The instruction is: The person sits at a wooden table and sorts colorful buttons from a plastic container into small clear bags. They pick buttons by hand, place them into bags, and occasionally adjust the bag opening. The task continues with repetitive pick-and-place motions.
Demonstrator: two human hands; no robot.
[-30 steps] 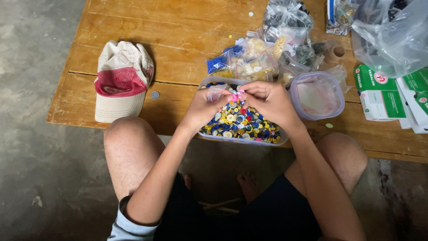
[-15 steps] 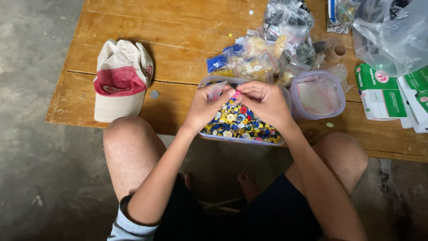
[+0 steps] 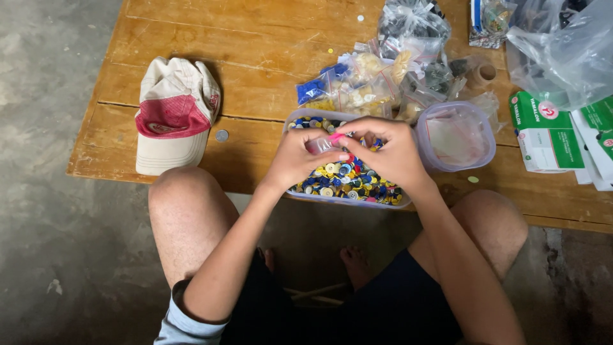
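Holding both hands over clear plastic tub (image 3: 300, 119) of mixed coloured buttons (image 3: 348, 179), sitting at near edge of wooden table (image 3: 255, 38), roughly mid-length. Left hand (image 3: 300, 156) pinching small clear zip bag (image 3: 319, 145) with pink strip along its top; fingers curled shut on it. Right hand (image 3: 389, 153) meeting left from other side, fingertips (image 3: 350, 134) pressing at same bag's top edge; thumb side hidden, so exact grasp on right not fully readable, but fingers closing on bag. Bag hovering just above buttons, inside tub outline.

Sitting just right of tub and touching it: round clear lidded container (image 3: 456, 135), contents pale, not identifiable. Piling behind tub toward far edge: cluster of small clear bags (image 3: 377, 73) holding sorted buttons, blue and cream ones visible. Lying near left end of table: cream and red cap (image 3: 172, 115), small silver coin (image 3: 221, 135) just beside its right side. Resting at right end: green and white cardboard boxes (image 3: 543, 131), large crumpled clear plastic bag (image 3: 562, 48) above them. Scattering on bare wood: few loose buttons, one yellow-green (image 3: 472, 179) near front edge right of tub.

Showing below table edge: both bare knees, dark shorts, bare feet on concrete floor (image 3: 57, 223).
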